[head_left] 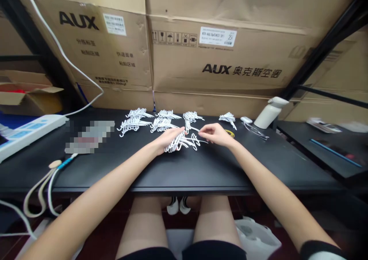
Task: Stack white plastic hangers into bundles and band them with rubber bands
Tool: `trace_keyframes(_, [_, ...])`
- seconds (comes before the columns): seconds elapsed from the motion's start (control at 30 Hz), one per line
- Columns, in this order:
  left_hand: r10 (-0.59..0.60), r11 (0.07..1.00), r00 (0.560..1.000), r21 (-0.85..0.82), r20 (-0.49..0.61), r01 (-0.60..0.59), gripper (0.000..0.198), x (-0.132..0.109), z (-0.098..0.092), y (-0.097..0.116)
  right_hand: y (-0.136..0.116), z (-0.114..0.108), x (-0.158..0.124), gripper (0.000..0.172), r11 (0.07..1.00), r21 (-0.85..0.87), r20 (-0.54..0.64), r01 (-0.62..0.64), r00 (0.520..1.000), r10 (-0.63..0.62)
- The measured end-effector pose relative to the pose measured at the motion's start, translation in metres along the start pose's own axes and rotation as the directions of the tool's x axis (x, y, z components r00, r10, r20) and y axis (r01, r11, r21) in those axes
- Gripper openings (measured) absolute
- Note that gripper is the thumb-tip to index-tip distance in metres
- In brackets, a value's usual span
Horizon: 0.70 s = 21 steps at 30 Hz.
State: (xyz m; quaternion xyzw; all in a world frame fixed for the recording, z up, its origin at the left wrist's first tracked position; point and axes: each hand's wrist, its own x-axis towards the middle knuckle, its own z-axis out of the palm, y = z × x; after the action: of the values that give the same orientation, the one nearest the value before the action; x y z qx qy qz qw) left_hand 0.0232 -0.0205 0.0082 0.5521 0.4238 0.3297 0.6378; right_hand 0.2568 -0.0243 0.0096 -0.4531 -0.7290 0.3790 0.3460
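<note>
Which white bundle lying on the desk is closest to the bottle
The rightmost bundle, just past the right hand; the other bundles lie farther left from the bottle.

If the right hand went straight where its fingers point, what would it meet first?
Probably the bunch of white hooked pieces held in the left hand, though depth is hard to judge.
</note>
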Motion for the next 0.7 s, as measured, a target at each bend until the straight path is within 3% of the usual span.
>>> trace_keyframes(0.13, [0.088, 0.992, 0.993, 0.079, 0.080, -0.095, 0.035, -0.006, 0.006, 0.001, -0.013, 0.024, -0.001, 0.039, 0.989, 0.150, 0.001, 0.016, 1.000, -0.017])
trace_keyframes(0.23, [0.140, 0.983, 0.986, 0.109, 0.095, -0.150, 0.034, -0.007, 0.006, 0.001, -0.019, 0.040, -0.002, 0.036, 0.951, 0.306, 0.000, 0.041, 0.999, -0.043])
trace_keyframes(0.33, [0.183, 0.974, 0.979, 0.120, 0.094, -0.193, 0.032, -0.006, 0.005, 0.000, -0.019, 0.048, -0.004, 0.033, 0.931, 0.355, -0.033, 0.082, 0.997, -0.075])
trace_keyframes(0.43, [0.167, 0.974, 0.976, 0.131, 0.140, -0.185, 0.034, -0.005, 0.004, -0.002, -0.017, 0.049, -0.004, 0.038, 0.930, 0.350, -0.036, 0.115, 0.993, -0.109])
trace_keyframes(0.53, [0.144, 0.975, 0.974, 0.145, 0.178, -0.170, 0.035, -0.005, 0.005, -0.003, -0.016, 0.045, -0.003, 0.031, 0.947, 0.298, -0.007, 0.122, 0.992, -0.125])
trace_keyframes(0.7, [0.093, 0.985, 0.964, 0.121, 0.251, -0.126, 0.033, -0.006, 0.006, -0.003, -0.019, 0.034, -0.005, 0.026, 0.931, 0.359, 0.144, 0.070, 0.981, -0.129])
